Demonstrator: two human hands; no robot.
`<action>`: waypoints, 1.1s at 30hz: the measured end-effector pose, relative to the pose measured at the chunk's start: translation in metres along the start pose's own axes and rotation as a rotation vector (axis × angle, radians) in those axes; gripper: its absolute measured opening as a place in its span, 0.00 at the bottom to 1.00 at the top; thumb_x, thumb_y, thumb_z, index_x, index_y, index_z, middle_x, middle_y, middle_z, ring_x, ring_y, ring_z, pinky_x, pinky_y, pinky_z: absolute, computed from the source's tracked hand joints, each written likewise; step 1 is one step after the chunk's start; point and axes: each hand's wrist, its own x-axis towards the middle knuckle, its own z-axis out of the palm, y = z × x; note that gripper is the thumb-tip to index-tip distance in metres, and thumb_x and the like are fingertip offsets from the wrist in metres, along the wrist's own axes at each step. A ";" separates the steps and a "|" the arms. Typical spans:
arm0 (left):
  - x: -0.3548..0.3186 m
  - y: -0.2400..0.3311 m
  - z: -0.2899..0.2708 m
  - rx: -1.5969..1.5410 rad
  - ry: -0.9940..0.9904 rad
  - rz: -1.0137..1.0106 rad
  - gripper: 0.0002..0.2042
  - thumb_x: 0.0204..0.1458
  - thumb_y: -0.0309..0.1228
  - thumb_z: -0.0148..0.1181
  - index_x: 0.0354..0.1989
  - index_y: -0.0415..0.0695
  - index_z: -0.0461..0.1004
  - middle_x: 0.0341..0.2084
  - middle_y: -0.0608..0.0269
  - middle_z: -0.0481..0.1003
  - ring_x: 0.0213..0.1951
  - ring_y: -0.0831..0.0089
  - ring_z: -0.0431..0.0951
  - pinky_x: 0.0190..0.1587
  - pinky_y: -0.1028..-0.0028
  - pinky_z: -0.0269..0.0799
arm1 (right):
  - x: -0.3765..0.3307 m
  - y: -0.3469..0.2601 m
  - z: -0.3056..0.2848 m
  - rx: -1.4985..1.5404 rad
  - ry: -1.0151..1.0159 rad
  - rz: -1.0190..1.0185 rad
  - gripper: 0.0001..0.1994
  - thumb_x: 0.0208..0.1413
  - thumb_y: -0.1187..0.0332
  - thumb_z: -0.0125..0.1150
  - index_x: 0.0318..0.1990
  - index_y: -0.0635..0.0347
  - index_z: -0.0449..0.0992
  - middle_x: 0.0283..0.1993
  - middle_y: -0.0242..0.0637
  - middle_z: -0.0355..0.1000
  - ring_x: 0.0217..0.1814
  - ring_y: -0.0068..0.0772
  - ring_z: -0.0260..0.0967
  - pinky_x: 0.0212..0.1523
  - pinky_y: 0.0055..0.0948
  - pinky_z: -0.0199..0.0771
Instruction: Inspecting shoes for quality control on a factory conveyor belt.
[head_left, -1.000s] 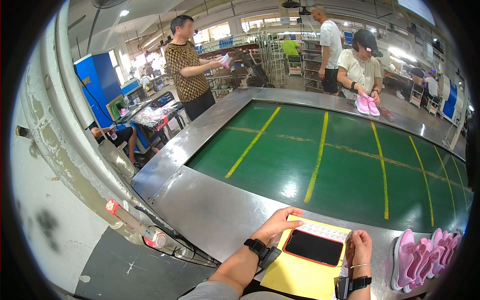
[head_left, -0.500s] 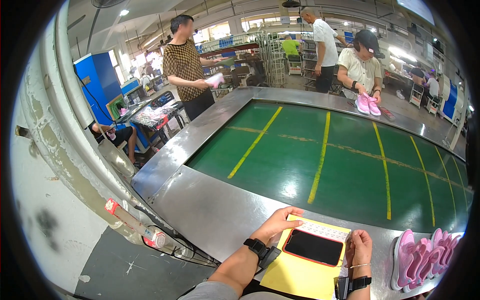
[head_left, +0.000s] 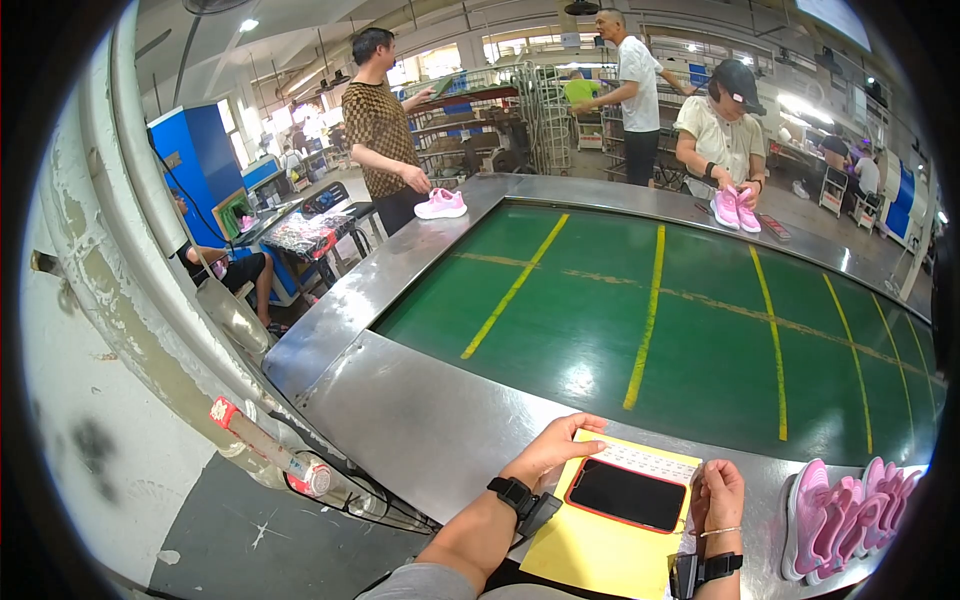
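My left hand (head_left: 556,446) pinches the upper left corner of a yellow sheet (head_left: 560,545), thumb on top. Along the sheet's far edge runs a white label strip (head_left: 650,461) with rows of small print. My right hand (head_left: 719,492) has its fingers curled at the right edge of the white paper; what its fingertips grip is partly hidden. Between my hands, a dark-screened phone (head_left: 627,494) in a red case lies flat on the sheet. Several pink shoes (head_left: 840,520) stand on their sides to the right of my right hand.
A green conveyor belt (head_left: 560,310) with yellow cross lines runs beyond the metal table edge (head_left: 430,400). Across it, a co-worker in a cap handles pink shoes (head_left: 736,208). Another person stands by a pink shoe (head_left: 441,204) at the far left corner. A pipe (head_left: 270,445) stands left.
The belt's yellow lines have shifted slightly right. The person at the far left has set a pink shoe on the table's corner. The person in white has turned left. My hands stay put.
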 end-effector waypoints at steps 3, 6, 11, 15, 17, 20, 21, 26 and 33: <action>-0.002 0.000 0.001 -0.004 0.004 -0.004 0.18 0.43 0.21 0.60 0.45 0.37 0.66 0.39 0.61 0.65 0.44 0.75 0.67 0.49 0.78 0.64 | 0.001 0.002 -0.002 -0.011 -0.030 0.001 0.05 0.53 0.72 0.53 0.26 0.58 0.67 0.19 0.23 0.61 0.17 0.12 0.53 0.20 0.11 0.54; -0.004 0.003 0.001 -0.004 0.006 -0.007 0.18 0.43 0.21 0.60 0.45 0.37 0.66 0.39 0.61 0.65 0.44 0.75 0.67 0.49 0.78 0.64 | 0.000 0.004 -0.002 0.005 -0.007 -0.006 0.04 0.52 0.74 0.55 0.26 0.61 0.68 0.19 0.23 0.62 0.18 0.11 0.52 0.20 0.12 0.52; -0.003 0.002 -0.001 -0.010 0.002 0.002 0.18 0.43 0.21 0.60 0.45 0.37 0.66 0.39 0.61 0.65 0.44 0.75 0.68 0.49 0.78 0.64 | 0.002 0.006 -0.003 -0.005 -0.016 -0.010 0.04 0.52 0.73 0.54 0.27 0.60 0.68 0.19 0.23 0.62 0.18 0.11 0.52 0.20 0.12 0.52; -0.004 0.004 -0.002 -0.015 0.002 -0.005 0.18 0.43 0.21 0.60 0.45 0.38 0.66 0.39 0.61 0.65 0.44 0.75 0.68 0.49 0.78 0.64 | 0.001 0.006 0.000 -0.006 0.000 -0.007 0.05 0.52 0.73 0.55 0.26 0.60 0.68 0.19 0.23 0.62 0.17 0.12 0.52 0.19 0.12 0.52; -0.005 0.004 -0.003 -0.008 0.001 -0.004 0.18 0.43 0.22 0.60 0.45 0.38 0.66 0.39 0.61 0.65 0.44 0.75 0.68 0.49 0.78 0.64 | 0.000 0.004 0.004 0.005 -0.012 -0.007 0.05 0.52 0.73 0.55 0.26 0.60 0.67 0.19 0.23 0.61 0.17 0.12 0.52 0.19 0.12 0.52; -0.004 0.002 -0.004 0.010 0.003 0.005 0.18 0.43 0.22 0.60 0.45 0.37 0.66 0.39 0.61 0.65 0.44 0.75 0.67 0.49 0.78 0.64 | -0.001 0.003 0.003 -0.003 -0.032 -0.003 0.05 0.52 0.73 0.54 0.26 0.59 0.67 0.19 0.23 0.61 0.17 0.12 0.52 0.19 0.12 0.53; -0.004 0.002 -0.006 0.019 0.003 0.007 0.19 0.43 0.22 0.61 0.45 0.37 0.66 0.39 0.61 0.65 0.44 0.75 0.67 0.49 0.78 0.64 | -0.001 0.004 0.004 -0.018 -0.038 0.000 0.05 0.53 0.72 0.54 0.26 0.58 0.67 0.19 0.23 0.61 0.17 0.12 0.53 0.19 0.12 0.54; -0.004 0.002 -0.006 0.025 0.007 0.005 0.19 0.43 0.22 0.61 0.46 0.37 0.66 0.40 0.60 0.65 0.44 0.74 0.67 0.49 0.77 0.64 | 0.000 0.007 0.002 0.001 -0.026 -0.011 0.05 0.52 0.73 0.54 0.26 0.60 0.67 0.19 0.24 0.61 0.17 0.12 0.52 0.19 0.12 0.53; -0.004 0.001 -0.008 0.032 0.010 0.011 0.19 0.44 0.22 0.60 0.46 0.37 0.66 0.40 0.60 0.65 0.44 0.74 0.67 0.49 0.77 0.63 | -0.001 0.007 0.004 0.007 -0.008 -0.012 0.05 0.52 0.74 0.54 0.26 0.61 0.67 0.19 0.24 0.62 0.17 0.12 0.52 0.20 0.12 0.52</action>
